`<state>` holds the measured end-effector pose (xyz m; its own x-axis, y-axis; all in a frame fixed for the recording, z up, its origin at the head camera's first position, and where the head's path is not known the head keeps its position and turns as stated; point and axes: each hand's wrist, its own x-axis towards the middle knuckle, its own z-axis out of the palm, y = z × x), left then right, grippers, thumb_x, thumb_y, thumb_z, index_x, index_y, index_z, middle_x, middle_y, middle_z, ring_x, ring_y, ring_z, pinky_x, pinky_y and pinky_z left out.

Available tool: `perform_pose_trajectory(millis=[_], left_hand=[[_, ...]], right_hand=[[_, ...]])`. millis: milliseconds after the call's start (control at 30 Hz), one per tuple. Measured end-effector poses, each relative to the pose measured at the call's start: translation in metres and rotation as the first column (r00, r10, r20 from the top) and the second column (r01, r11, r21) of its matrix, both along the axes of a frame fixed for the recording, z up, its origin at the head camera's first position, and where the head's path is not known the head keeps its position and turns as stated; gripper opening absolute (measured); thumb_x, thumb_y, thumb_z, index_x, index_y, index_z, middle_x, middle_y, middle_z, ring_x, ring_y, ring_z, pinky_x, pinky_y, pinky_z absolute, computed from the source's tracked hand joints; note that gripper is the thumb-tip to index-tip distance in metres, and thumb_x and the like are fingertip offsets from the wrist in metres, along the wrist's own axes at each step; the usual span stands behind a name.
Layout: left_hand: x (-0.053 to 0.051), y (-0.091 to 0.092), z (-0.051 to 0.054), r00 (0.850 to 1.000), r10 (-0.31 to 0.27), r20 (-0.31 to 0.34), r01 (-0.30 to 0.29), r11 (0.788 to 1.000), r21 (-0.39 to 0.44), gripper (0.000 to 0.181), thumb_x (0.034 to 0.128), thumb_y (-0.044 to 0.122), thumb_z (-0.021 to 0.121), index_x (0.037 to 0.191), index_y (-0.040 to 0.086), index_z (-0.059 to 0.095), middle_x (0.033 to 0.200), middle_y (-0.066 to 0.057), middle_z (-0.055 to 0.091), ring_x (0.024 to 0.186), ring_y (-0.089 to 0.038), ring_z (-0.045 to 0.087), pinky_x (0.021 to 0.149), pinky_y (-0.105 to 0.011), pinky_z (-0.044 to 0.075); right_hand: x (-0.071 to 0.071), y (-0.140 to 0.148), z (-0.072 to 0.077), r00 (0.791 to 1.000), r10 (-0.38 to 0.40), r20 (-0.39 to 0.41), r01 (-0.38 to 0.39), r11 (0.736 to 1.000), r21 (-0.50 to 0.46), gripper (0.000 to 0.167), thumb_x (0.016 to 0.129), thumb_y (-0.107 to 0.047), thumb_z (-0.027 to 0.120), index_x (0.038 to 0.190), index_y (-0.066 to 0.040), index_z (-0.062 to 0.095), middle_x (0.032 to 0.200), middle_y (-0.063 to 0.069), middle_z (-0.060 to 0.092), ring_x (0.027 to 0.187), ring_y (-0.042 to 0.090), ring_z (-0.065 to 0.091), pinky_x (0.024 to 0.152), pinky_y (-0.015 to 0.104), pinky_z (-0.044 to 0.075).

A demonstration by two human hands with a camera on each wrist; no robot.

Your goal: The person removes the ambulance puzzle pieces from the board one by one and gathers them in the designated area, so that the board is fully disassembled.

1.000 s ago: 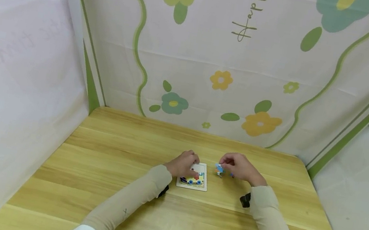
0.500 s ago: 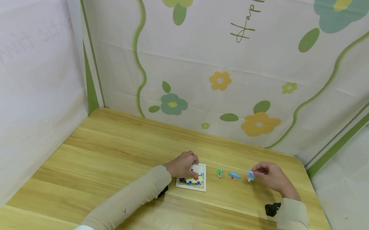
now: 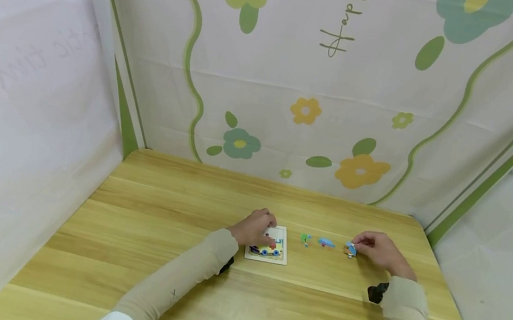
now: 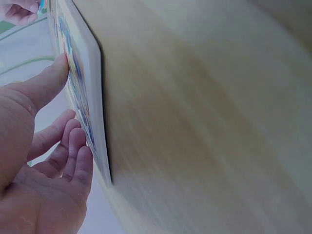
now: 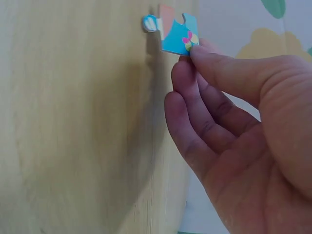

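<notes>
My left hand (image 3: 252,230) rests on a small jigsaw puzzle in a white-rimmed tray (image 3: 266,260), which shows a colourful vehicle with blue wheels. In the left wrist view, the thumb of that hand (image 4: 41,126) presses on the picture while the loosely bent fingers touch the tray's edge. Between thumb and fingertips, my right hand (image 3: 380,251) pinches a loose puzzle piece (image 5: 178,34), blue and peach with a small pink and yellow detail. In the right wrist view, this piece is tilted, close to the tabletop.
Between the hands lie a green puzzle piece (image 3: 305,239) and a blue puzzle piece (image 3: 326,242) on the wooden table (image 3: 261,317). A flowered cloth wall (image 3: 270,72) stands along the table's back, with cloth walls at both sides.
My right hand has moved right, away from the tray, carrying a puzzle piece, and has since lowered and turned it slightly. Two loose pieces came into view. My left hand has stayed put.
</notes>
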<state>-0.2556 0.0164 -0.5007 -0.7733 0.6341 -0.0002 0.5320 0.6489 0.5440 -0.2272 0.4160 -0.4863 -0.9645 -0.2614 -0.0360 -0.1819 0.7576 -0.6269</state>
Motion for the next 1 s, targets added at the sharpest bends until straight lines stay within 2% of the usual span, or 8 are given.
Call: perform_pose_trajectory(millis=[200,633,767,900,1000], left_hand=[[0.000,0.000,0.000,1.000,-0.003,0.006,0.003,1.000,-0.004,0.052,0.0956,0.030,0.081,0.134,-0.002,0.064,0.127,-0.012,0.062,0.115,-0.021,0.056,0.105,-0.036,0.050],[0.000,-0.001,0.000,1.000,0.014,0.026,-0.013,1.000,-0.015,0.053,0.0959,0.033,0.080,0.135,0.001,0.063,0.131,-0.010,0.060,0.120,-0.022,0.055,0.108,-0.037,0.050],[0.000,-0.001,-0.001,0.999,0.013,0.030,-0.013,1.000,-0.011,0.053,0.0962,0.033,0.080,0.136,0.001,0.063,0.131,-0.010,0.060,0.120,-0.021,0.056,0.108,-0.036,0.050],[-0.002,-0.001,-0.002,0.999,0.006,0.037,-0.005,1.000,-0.011,0.052,0.0970,0.033,0.079,0.135,0.002,0.063,0.130,-0.009,0.060,0.117,-0.020,0.056,0.106,-0.034,0.051],[-0.003,-0.003,-0.002,0.999,-0.012,0.035,0.012,1.000,-0.007,0.046,0.1002,0.031,0.075,0.134,0.002,0.064,0.128,-0.009,0.060,0.115,-0.019,0.056,0.104,-0.034,0.051]], right_hand=[[-0.005,-0.007,-0.002,1.000,-0.003,0.016,0.002,0.998,0.070,0.011,0.104,-0.006,0.065,0.105,-0.003,0.076,0.099,0.009,0.074,0.088,0.015,0.061,0.076,0.026,0.050],[-0.007,-0.010,-0.001,0.997,-0.012,0.079,0.005,0.995,0.095,0.014,0.105,-0.005,0.061,0.107,0.000,0.074,0.102,0.012,0.073,0.091,0.019,0.062,0.083,0.038,0.052],[-0.008,-0.009,-0.001,0.996,-0.021,0.086,0.012,0.994,0.112,0.013,0.105,-0.008,0.064,0.109,-0.002,0.075,0.103,0.011,0.073,0.091,0.018,0.063,0.084,0.038,0.053],[-0.008,-0.014,0.004,0.997,-0.011,0.074,0.000,0.990,0.144,0.015,0.103,-0.011,0.067,0.112,-0.001,0.074,0.105,0.011,0.074,0.094,0.019,0.067,0.085,0.040,0.057],[-0.008,-0.029,0.013,0.997,0.036,0.061,-0.045,0.987,0.155,0.020,0.103,-0.010,0.067,0.117,0.003,0.072,0.108,0.014,0.074,0.097,0.022,0.069,0.085,0.042,0.058]])
